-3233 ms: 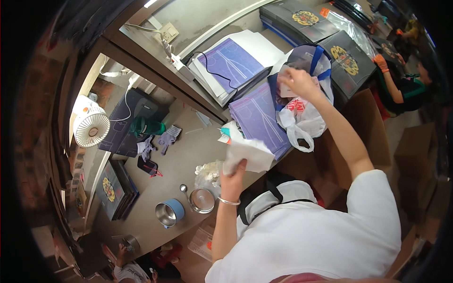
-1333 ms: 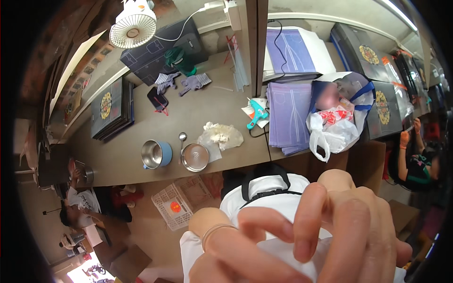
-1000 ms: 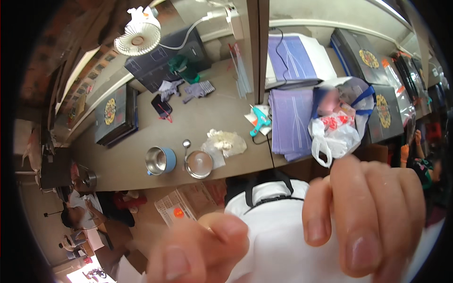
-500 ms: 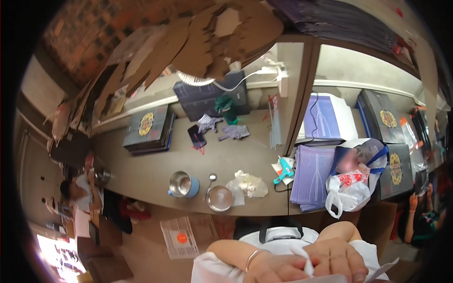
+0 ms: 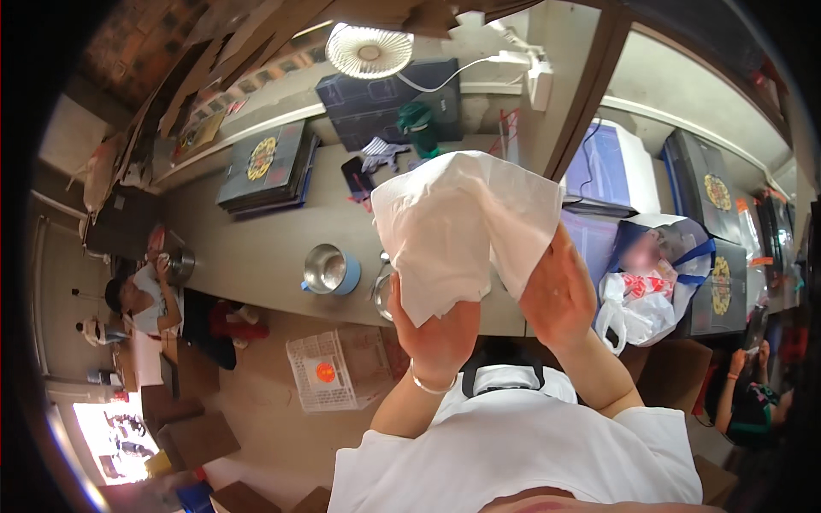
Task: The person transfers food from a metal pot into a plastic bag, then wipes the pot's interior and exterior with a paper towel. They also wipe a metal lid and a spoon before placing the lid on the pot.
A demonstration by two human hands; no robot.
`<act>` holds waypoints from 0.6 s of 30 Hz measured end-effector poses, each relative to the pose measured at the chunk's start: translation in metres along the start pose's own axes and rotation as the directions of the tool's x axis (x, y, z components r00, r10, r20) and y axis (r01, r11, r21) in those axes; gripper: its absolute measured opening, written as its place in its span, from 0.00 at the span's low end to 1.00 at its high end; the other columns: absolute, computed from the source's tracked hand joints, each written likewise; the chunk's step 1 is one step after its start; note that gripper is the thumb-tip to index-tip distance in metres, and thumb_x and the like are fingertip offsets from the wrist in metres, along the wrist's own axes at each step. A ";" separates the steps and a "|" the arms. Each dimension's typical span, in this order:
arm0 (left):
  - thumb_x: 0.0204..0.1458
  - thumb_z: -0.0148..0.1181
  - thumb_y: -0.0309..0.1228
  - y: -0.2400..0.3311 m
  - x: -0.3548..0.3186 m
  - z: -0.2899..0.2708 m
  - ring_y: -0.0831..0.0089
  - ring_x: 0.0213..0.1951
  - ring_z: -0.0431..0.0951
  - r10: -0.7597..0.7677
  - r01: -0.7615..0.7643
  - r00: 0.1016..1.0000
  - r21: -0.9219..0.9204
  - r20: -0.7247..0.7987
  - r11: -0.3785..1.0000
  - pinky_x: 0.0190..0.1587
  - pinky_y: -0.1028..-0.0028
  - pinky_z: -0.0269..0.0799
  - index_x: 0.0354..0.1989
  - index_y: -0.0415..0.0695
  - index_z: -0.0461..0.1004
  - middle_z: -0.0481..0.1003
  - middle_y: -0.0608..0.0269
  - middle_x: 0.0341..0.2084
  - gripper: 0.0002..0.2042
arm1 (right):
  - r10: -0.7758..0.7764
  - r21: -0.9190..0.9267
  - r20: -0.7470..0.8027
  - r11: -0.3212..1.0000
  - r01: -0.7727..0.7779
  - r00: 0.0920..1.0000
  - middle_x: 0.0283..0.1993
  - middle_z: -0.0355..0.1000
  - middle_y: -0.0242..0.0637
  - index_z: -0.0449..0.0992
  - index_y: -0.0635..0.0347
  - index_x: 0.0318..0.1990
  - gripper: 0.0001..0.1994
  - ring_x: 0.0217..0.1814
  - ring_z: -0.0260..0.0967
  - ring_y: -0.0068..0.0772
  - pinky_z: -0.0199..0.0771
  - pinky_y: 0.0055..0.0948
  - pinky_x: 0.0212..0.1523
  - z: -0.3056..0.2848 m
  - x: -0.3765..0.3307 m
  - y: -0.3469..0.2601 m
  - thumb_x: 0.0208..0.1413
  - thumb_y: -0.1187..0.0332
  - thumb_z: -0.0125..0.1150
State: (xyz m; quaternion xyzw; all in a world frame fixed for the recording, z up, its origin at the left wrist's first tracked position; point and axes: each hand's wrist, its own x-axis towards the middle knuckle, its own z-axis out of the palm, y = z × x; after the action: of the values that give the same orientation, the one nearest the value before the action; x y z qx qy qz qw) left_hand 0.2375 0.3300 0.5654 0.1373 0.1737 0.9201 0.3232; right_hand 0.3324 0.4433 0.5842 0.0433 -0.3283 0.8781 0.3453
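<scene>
A white sheet of thin paper [image 5: 462, 222] is held up in front of me, spread and partly folded. My left hand [image 5: 434, 332], with a thin bangle at the wrist, grips its lower edge. My right hand [image 5: 556, 295] holds its right side, palm against the paper. Below the sheet lies a long grey-brown table [image 5: 256, 248]. A metal cup with a blue base [image 5: 329, 269] stands on it just left of my left hand. A metal bowl [image 5: 379, 291] is mostly hidden behind the paper.
A white fan [image 5: 369, 51], a dark case [image 5: 389, 103] and flat dark boxes [image 5: 265, 167] sit at the table's far side. A white plastic bag with blue handles [image 5: 658, 274] lies right. A white crate [image 5: 329, 372] stands on the floor. A person [image 5: 141, 295] sits at left.
My hands were bunched close under the camera half a second ago. Now both are raised over the table with the white paper spread between them.
</scene>
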 end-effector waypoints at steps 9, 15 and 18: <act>0.40 0.66 0.30 0.056 -0.005 -0.010 0.43 0.72 0.35 -0.059 -0.521 0.848 0.810 0.526 -0.271 0.69 0.44 0.34 0.69 0.41 0.51 0.37 0.38 0.70 0.44 | 0.122 -0.579 -0.125 0.797 -0.172 0.985 0.63 0.64 0.44 0.61 0.68 0.64 0.27 0.64 0.63 0.34 0.59 0.31 0.65 0.035 0.017 0.064 0.59 0.68 0.58; 0.49 0.55 0.25 0.165 -0.053 -0.052 0.46 0.68 0.54 0.120 -0.589 0.803 0.808 0.584 0.010 0.66 0.50 0.50 0.57 0.44 0.69 0.59 0.44 0.64 0.23 | 0.040 -0.585 -0.073 0.808 -0.076 0.996 0.55 0.71 0.44 0.73 0.70 0.53 0.19 0.56 0.68 0.34 0.67 0.31 0.57 0.071 0.013 0.101 0.60 0.64 0.56; 0.51 0.47 0.20 0.215 -0.061 -0.072 0.54 0.57 0.69 0.336 -0.483 0.830 0.875 0.445 0.037 0.60 0.58 0.62 0.47 0.41 0.73 0.72 0.51 0.51 0.15 | -0.246 -0.674 -0.019 0.719 0.170 0.969 0.49 0.73 0.46 0.74 0.71 0.49 0.18 0.52 0.70 0.35 0.71 0.33 0.52 0.124 -0.011 0.099 0.58 0.63 0.56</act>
State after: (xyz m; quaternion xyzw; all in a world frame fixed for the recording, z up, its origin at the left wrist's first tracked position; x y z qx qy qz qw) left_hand 0.1390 0.1172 0.5795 0.4060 0.6487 0.6347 -0.1075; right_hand 0.2590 0.3079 0.6235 -0.0933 -0.5944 0.6591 0.4512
